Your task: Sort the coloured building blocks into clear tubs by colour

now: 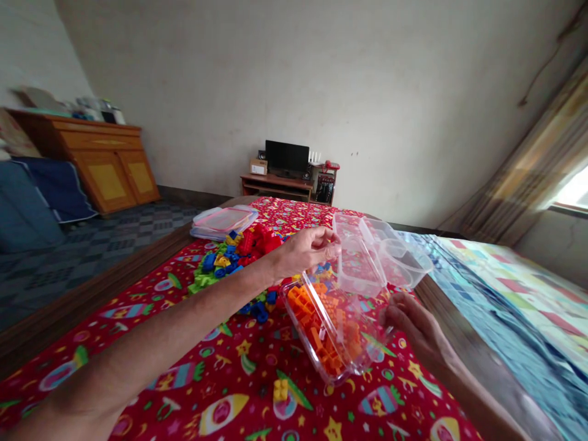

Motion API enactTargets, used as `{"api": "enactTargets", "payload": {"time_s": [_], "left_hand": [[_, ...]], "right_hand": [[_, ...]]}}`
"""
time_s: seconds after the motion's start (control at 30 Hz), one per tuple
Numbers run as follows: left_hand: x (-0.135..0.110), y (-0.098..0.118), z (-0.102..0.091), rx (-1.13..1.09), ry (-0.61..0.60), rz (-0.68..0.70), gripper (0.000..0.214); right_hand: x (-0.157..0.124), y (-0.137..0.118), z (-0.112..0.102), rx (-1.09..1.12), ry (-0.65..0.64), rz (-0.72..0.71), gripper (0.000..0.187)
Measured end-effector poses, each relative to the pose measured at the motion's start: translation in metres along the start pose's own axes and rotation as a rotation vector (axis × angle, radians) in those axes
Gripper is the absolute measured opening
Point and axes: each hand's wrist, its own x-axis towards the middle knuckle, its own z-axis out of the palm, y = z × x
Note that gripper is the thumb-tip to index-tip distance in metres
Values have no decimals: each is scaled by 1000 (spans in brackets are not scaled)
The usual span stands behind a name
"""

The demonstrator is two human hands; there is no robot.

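Note:
A clear plastic clamshell container [316, 361] sits on the red patterned cloth with orange toy bricks [312, 312] inside. My left hand [315, 250] is over its far end, fingers pinched together beside a translucent tub; what they hold, if anything, I cannot make out. At the container's right side, my right hand [411, 320] has its fingers curled on the clear plastic edge. Mixed toy bricks [229, 260] in red, blue, green and yellow lie heaped left of the container, partly behind my left forearm. One yellow brick [280, 390] lies alone near me.
Translucent plastic tubs [404, 260] stand beyond my right hand, near the table's right edge. Stacked lids [224, 220] lie at the far left of the red cloth [184, 380]. A bed [496, 294] adjoins on the right; a monitor [287, 157] stands against the far wall.

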Motion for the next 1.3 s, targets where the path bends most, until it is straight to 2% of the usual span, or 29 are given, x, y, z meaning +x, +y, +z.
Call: {"api": "enactTargets", "payload": {"time_s": [0.1, 0.17, 0.23, 0.3, 0.47, 0.5, 0.57, 0.67, 0.77, 0.9, 1.0, 1.2, 1.3], "left_hand": [[-3, -5, -7, 119, 5, 6, 24], [-3, -8, -17, 220, 35, 26, 22], [-1, -7, -35, 341, 119, 77, 23], [3, -4, -64, 484, 294, 153, 23], [5, 2, -166, 863, 955, 327, 17], [3, -1, -186, 912, 1060, 354, 16], [-2, -14, -221, 988, 1181, 354, 11], [-12, -45, -257, 1074, 1075, 301, 5], [-20, -80, -274, 1142, 991, 203, 9], [-24, -117, -276, 1340, 890, 53, 19], [-26, -135, -273, 1448, 807, 17, 22], [-32, -155, -277, 1510, 575, -32, 29], [-36, -160, -284, 1463, 520, -62, 29]], "right_hand": [[7, -11, -3, 152, 121, 53, 29], [16, -20, -6, 160, 161, 37, 31], [29, -27, -9, 108, 187, -14, 32], [42, -30, -10, 45, 225, -73, 35], [57, -13, -6, -214, 221, -137, 35], [56, -7, -4, -302, 208, -140, 34], [52, 5, 1, -465, 167, -141, 33], [45, 18, 8, -588, 92, -151, 32], [40, 23, 14, -617, 50, -153, 34], [39, 22, 18, -606, 45, -148, 36], [40, 22, 19, -576, 43, -163, 38], [36, 18, 20, -543, -8, -126, 39], [34, 14, 21, -506, -2, -117, 36]]}}
